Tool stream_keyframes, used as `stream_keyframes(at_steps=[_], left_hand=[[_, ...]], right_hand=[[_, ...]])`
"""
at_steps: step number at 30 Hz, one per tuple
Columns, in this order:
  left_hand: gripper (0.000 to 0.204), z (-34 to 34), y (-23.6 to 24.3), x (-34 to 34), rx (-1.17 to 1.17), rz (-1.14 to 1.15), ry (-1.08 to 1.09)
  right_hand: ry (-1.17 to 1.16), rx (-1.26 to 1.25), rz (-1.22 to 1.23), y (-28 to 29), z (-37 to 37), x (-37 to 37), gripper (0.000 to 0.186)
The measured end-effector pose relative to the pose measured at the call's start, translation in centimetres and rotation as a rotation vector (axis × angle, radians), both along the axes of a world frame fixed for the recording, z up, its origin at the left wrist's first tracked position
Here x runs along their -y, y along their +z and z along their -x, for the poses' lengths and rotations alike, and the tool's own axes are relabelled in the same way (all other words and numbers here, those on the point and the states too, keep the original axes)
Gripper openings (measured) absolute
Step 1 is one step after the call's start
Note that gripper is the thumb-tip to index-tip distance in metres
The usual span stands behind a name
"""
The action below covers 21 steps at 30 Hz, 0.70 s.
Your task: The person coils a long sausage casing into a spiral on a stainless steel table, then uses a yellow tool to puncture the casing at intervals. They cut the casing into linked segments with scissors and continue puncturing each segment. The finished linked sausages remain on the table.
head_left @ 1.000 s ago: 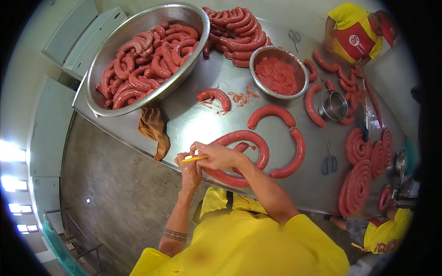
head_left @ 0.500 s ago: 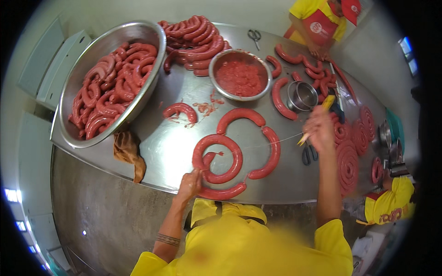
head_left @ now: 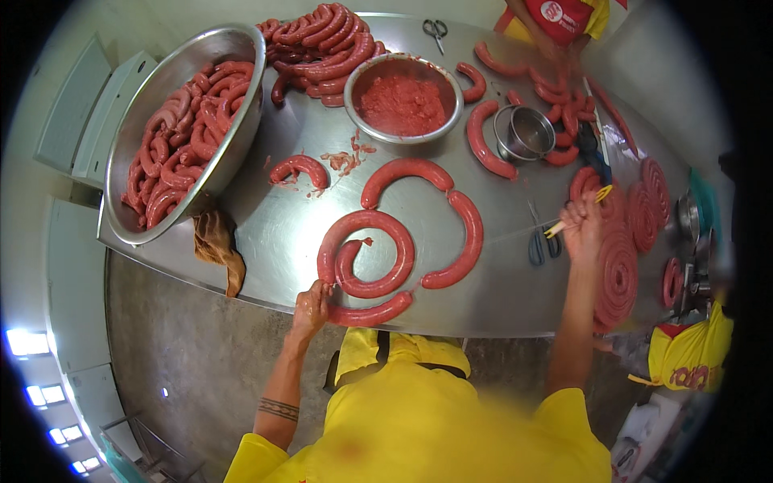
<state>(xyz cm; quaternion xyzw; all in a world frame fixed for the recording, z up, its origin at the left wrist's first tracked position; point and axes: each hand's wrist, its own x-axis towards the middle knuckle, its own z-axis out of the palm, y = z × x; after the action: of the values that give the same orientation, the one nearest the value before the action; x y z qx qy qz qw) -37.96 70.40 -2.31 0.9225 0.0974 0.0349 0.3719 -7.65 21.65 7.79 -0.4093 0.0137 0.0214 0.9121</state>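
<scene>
A long rope of red sausage lies in curves on the steel table, with a coiled link (head_left: 407,253), an upper link (head_left: 407,170) and a right-hand link (head_left: 469,241). My left hand (head_left: 312,310) is closed at the table's near edge, on the narrow join between the coil and the lower link (head_left: 372,312). Off to the right, my right hand (head_left: 581,229) grips a slim yellow twine shuttle (head_left: 555,230) whose ends stick out of the fist. A thin string (head_left: 515,235) stretches from it leftward over the sausage. Dark-handled scissors (head_left: 537,245) lie beside my right hand.
A large steel basin (head_left: 252,121) of sausages stands at left, with a brown cloth (head_left: 216,245) below it. Farther back are piled sausages (head_left: 326,48), a bowl of minced meat (head_left: 403,101) and a small pot (head_left: 527,133). Flat sausage spirals (head_left: 618,278) lie right. A co-worker (head_left: 564,28) stands opposite.
My right hand has moved right and outward with the yellow shuttle, drawing out the string. My left hand keeps its hold at the join. The whole view has shifted slightly.
</scene>
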Motion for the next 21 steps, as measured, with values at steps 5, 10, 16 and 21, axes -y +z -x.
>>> stream_keyframes(at_steps=[5,10,16,21], left_hand=[[0.011,-0.3,-0.5,1.3,0.070,-0.155,0.331],[0.029,-6.5,-1.0,10.9,0.216,-0.095,0.026],[0.058,-16.7,-2.6,29.2,-0.305,0.070,-0.103],[0.027,-24.6,1.6,28.1,-0.631,1.426,0.049]], right_hand=[[0.132,-0.343,0.199,-8.1,6.8,-1.2,0.021],[0.374,-0.668,0.201,-15.1,16.4,-3.7,0.022],[0.298,-0.628,0.122,-15.9,19.9,-4.1,0.026],[0.165,-0.620,0.114,-14.9,19.2,-0.2,0.026]])
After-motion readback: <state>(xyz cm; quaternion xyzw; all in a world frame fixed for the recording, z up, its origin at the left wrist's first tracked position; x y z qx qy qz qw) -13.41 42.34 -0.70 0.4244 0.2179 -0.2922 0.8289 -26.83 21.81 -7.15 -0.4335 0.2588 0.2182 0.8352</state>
